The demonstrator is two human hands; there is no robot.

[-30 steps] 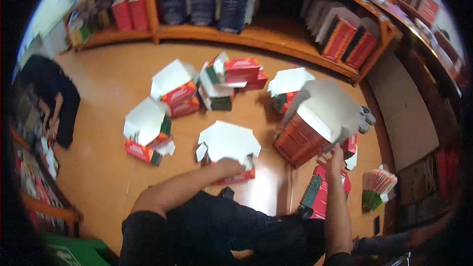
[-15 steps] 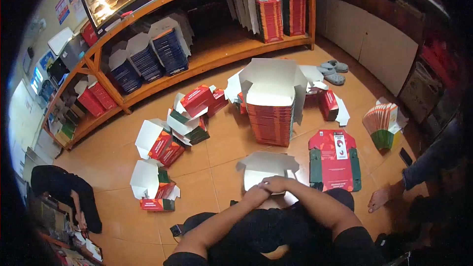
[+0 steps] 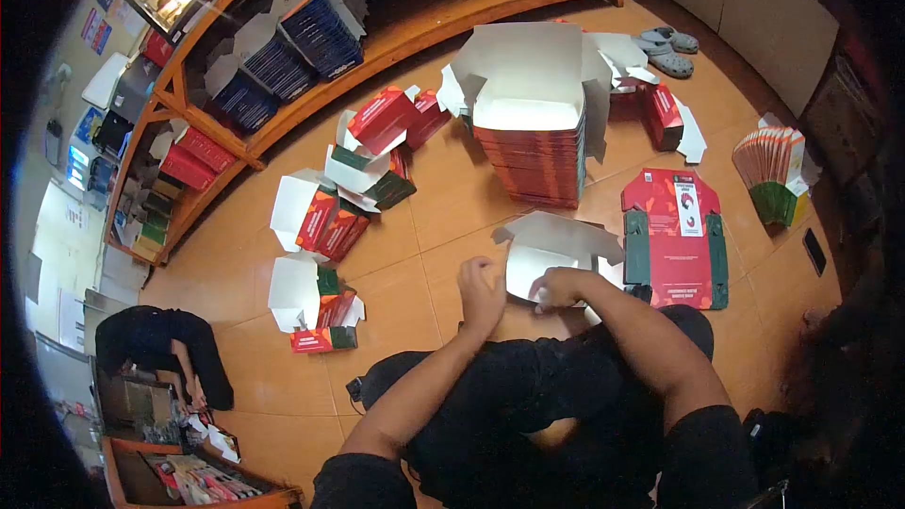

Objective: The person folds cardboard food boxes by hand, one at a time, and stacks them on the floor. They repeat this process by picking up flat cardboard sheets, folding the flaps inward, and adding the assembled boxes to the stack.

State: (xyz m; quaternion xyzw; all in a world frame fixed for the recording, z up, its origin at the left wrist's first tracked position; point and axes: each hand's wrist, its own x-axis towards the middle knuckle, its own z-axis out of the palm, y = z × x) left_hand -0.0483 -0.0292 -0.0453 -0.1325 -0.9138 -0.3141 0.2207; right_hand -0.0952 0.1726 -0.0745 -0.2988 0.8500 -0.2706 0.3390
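My right hand (image 3: 567, 288) is at the near edge of the open white-lined carton (image 3: 556, 247), wrist bent inward, fingers curled down; I can't tell whether they pinch the cardboard. My left hand (image 3: 482, 297) is raised just outside the carton's left side, loosely curled, nothing visible in its grasp. The carton sits on the tiled floor (image 3: 754, 316) directly ahead of both hands, its longer side seemingly running across me, flaps up at the back; the right hand is nearer. Just beyond my right forearm lies a flattened red carton (image 3: 665, 259), its long axis pointing away from me. Folded red-and-white boxes (image 3: 325, 236) stand in a row to the left. Farther ahead rises the tall stack of nested red cartons (image 3: 533, 165), and past it the wooden shelf (image 3: 537, 8).
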